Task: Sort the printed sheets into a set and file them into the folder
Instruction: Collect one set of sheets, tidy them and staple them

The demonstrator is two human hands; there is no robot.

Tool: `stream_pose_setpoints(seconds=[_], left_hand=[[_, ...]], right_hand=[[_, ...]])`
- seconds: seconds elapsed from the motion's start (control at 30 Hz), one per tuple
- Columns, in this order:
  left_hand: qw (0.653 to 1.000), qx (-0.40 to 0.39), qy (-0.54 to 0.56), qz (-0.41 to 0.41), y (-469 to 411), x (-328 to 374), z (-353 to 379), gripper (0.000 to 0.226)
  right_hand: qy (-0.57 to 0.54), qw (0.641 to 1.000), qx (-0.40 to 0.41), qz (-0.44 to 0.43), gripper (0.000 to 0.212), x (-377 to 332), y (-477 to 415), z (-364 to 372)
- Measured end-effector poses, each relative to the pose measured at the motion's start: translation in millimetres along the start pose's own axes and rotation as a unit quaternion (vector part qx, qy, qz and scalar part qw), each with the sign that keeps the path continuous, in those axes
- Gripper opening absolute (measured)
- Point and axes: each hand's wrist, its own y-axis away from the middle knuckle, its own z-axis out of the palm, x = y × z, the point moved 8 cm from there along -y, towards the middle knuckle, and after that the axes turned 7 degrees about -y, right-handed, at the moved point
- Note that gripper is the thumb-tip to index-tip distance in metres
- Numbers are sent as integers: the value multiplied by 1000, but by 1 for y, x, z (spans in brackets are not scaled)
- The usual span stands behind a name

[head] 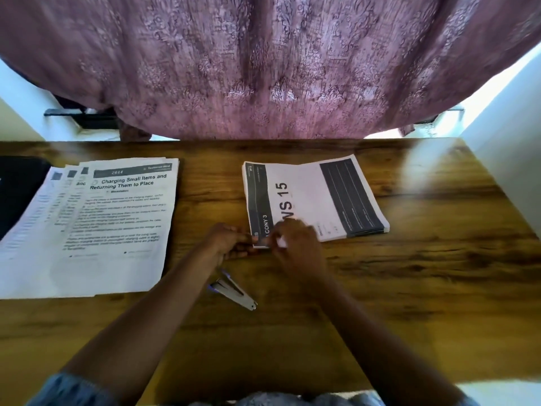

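Squaring up the near-left corner of the WS 15 stack [316, 197], mid-table, well right of the fanned sheets [96, 224] headed "Charging Small Items". Left hand [231, 241] pinches the corner edge, fingers curled. Right hand [295, 244] curls onto the top sheets at the same corner, exact pinch blurred. Step, I judge: collating the set, not yet filed. Stapler [234, 290] lies by my left forearm. Next needs the corner held flush and one hand freed. Dark item [17, 189] far left may be the folder, can't tell.

table [409, 273] – glossy grained wood | sheets [96, 230] – matt paper | stapler [234, 291] – shiny metal | curtain [263, 68] – patterned cloth
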Motion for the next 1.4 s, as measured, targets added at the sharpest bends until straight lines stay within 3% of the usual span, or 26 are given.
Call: stream_pose_setpoints(seconds=[0.07, 0.13, 0.4, 0.77, 1.07, 1.23, 1.4], left_hand=[[1000, -9, -6, -4, -1, -2, -1, 4], [999, -29, -20, -7, 0, -3, 1, 4], [998, -53, -21, 5, 20, 21, -11, 8], [999, -33, -10, 40, 11, -1, -6, 6], [996, -1, -25, 88, 8, -5, -1, 9], [996, 4, -34, 87, 9, -1, -4, 8], [997, -2, -23, 77, 11, -1, -6, 7]], right_hand=[[1, 991, -131, 6, 40, -41, 33, 32], [15, 979, -200, 28, 59, -58, 51, 61], [48, 992, -110, 24, 47, -79, 49, 35], [80, 983, -30, 163, 32, -30, 65, 20], [80, 981, -14, 178, 31, -11, 48, 21], [111, 976, -33, 183, 31, -13, 36, 15], [119, 974, 0, 195, 40, -15, 21, -9]])
